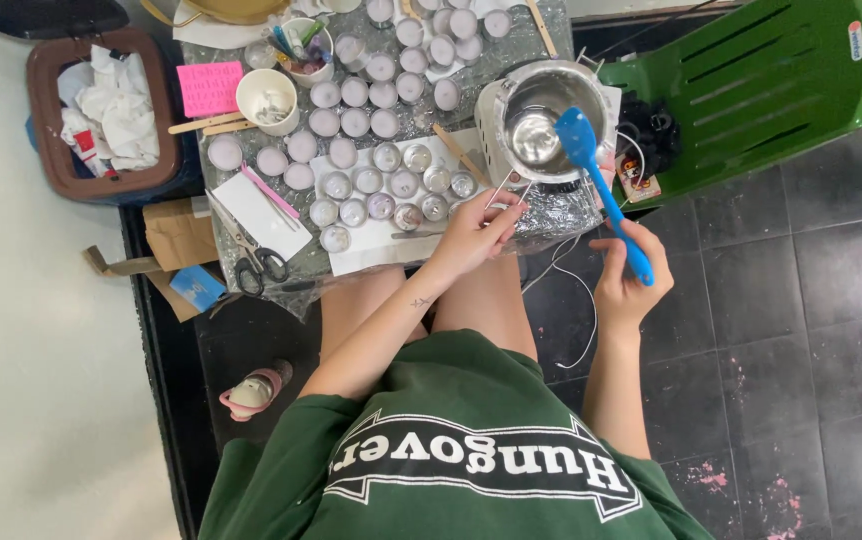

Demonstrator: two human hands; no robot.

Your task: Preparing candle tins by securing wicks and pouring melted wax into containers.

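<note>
My right hand [623,280] grips the handle of a blue silicone spatula [583,142], whose blade is raised over the right rim of a shiny metal pot [541,120]. The pot stands on the foil-covered table [451,60] and looks nearly empty. My left hand [473,236] reaches to the pot's near side, and its fingertips pinch the thin metal handle [504,190] there. Several small round tealight cups [381,183] sit on white paper just left of that hand; some are filled with pale wax.
Scissors [251,255], a pink note [209,88], a white cup [267,100] and wooden sticks [206,124] lie on the table's left. A brown bin [48,150] of tissues stands at the far left. A green plastic chair [751,80] is right of the table, and a pink bottle [251,392] lies on the floor.
</note>
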